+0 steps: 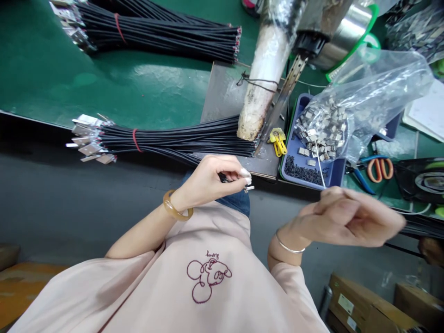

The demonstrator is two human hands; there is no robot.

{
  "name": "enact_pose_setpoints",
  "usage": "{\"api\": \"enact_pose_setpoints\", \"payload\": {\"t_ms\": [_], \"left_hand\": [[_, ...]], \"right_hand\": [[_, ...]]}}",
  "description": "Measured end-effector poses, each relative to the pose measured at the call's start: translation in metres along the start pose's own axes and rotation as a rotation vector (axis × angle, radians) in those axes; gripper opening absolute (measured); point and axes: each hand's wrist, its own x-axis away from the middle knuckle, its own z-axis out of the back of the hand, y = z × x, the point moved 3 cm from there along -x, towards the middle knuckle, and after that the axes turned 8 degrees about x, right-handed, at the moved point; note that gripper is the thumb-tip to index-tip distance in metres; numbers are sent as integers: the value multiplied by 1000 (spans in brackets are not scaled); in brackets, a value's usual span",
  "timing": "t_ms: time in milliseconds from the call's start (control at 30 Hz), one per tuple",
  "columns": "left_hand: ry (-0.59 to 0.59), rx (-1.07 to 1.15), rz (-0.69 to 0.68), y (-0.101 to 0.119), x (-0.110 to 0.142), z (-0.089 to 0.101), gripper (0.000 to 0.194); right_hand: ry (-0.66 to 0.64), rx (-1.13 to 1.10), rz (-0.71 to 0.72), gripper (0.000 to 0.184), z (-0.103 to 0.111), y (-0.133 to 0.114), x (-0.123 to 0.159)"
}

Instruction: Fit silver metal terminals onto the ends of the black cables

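My left hand (211, 178), with an amber bangle on its wrist, is closed in a pinch on the end of a black wire (227, 178); a small metal tip (249, 188) sticks out past the fingertips. It hovers just below a bundle of black wires (180, 138) tied with a red band, with metal terminals at the bundle's left end. My right hand (347, 217), wearing a silver bangle, is in the air below the blue tray (333, 173). Its fingers lie together and are blurred, so I cannot make out whether they hold anything.
A tape-wrapped tool (267, 69) points down onto a grey metal plate (222, 92). The blue tray holds small metal parts under a clear plastic bag (367, 88). Nearby lie a yellow clip (278, 141), orange-handled scissors (379, 169) and a second wire bundle (156, 32). Cardboard boxes (360, 305) stand on the floor.
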Motion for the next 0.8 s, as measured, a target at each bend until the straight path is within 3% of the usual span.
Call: {"api": "enact_pose_setpoints", "payload": {"t_ms": [33,133,167,233,367,467,600,800], "left_hand": [[57,-7,-46,0,1,3,10],[248,-216,-201,0,2,14,8],[282,-346,-236,-1,1,17,8],[278,-593,-244,-7,-3,19,11],[234,-777,-239,-19,-11,21,17],[247,-783,-259,-18,-15,21,21],[223,-722,-240,-9,-13,20,21],[178,-586,-292,0,0,18,17]], "right_hand": [[-9,8,-34,9,1,4,-4],[-373,116,-139,15,-10,28,-15],[-506,179,-145,12,-16,38,-17],[-640,339,-58,13,-26,57,-21],[-744,564,125,14,-48,77,-28],[-857,607,163,12,-57,76,-30],[-974,589,186,13,-53,72,-31],[-961,543,148,10,-39,77,-31]]}}
